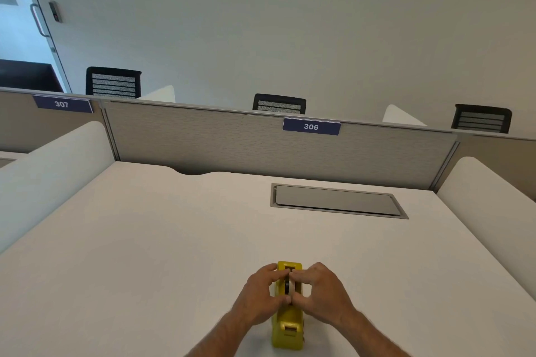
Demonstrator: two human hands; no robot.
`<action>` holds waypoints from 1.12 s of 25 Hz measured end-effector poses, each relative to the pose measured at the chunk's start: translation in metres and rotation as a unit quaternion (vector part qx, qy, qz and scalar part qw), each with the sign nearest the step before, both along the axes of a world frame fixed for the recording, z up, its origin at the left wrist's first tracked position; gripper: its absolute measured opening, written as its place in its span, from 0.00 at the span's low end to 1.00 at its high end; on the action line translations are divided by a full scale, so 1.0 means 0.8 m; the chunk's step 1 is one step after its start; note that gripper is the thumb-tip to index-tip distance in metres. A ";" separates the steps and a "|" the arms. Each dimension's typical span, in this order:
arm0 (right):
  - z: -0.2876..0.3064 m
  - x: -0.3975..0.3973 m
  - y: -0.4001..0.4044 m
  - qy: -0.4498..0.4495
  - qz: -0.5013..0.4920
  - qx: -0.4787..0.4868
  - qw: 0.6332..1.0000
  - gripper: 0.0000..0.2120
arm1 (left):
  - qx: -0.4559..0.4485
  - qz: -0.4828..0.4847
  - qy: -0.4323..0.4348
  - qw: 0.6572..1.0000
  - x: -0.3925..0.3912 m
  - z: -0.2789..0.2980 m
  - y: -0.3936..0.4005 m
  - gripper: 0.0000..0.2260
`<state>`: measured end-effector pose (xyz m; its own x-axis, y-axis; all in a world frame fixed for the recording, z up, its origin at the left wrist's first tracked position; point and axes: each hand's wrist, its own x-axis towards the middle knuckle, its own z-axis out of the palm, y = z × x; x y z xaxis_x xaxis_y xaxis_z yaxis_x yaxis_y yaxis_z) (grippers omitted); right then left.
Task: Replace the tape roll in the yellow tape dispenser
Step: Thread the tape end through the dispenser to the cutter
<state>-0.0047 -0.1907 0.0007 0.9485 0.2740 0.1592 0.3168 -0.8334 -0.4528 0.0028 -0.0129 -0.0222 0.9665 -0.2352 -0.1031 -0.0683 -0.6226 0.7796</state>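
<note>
Yellow tape dispenser [287, 330], on white desk [145, 240], near front edge.
Head view: tape roll [290, 284] seated upright in dispenser cradle, pinched from both sides; left hand [259, 295] and right hand [324, 293] with fingertips closed on roll. Closed grey cable hatch [338, 200] well behind; partition label "306" [311, 126].

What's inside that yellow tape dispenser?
A tape roll sits in the yellow tape dispenser, pinched between the left hand and right hand. Fingers cover its sides and the hub.
</note>
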 end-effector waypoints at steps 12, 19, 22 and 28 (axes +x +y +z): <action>0.005 0.011 -0.003 -0.006 0.012 0.003 1.000 0.12 | 0.004 0.005 0.009 1.000 0.006 0.000 -0.001 0.26; 0.007 0.015 -0.006 -0.010 0.028 0.000 1.000 0.14 | -0.008 -0.001 0.005 1.000 0.007 -0.001 0.001 0.26; 0.003 0.014 -0.005 -0.036 0.053 -0.030 0.997 0.17 | -0.003 0.002 0.006 1.000 0.008 0.001 -0.001 0.25; 0.005 0.018 -0.008 -0.041 0.056 -0.029 0.997 0.12 | 0.007 -0.006 -0.007 1.000 0.008 0.002 -0.002 0.24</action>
<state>0.0096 -0.1968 0.0046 0.8958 0.3880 0.2166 0.4433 -0.8150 -0.3733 0.0092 -0.0146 -0.0207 0.9649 -0.2460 -0.0923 -0.0879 -0.6332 0.7690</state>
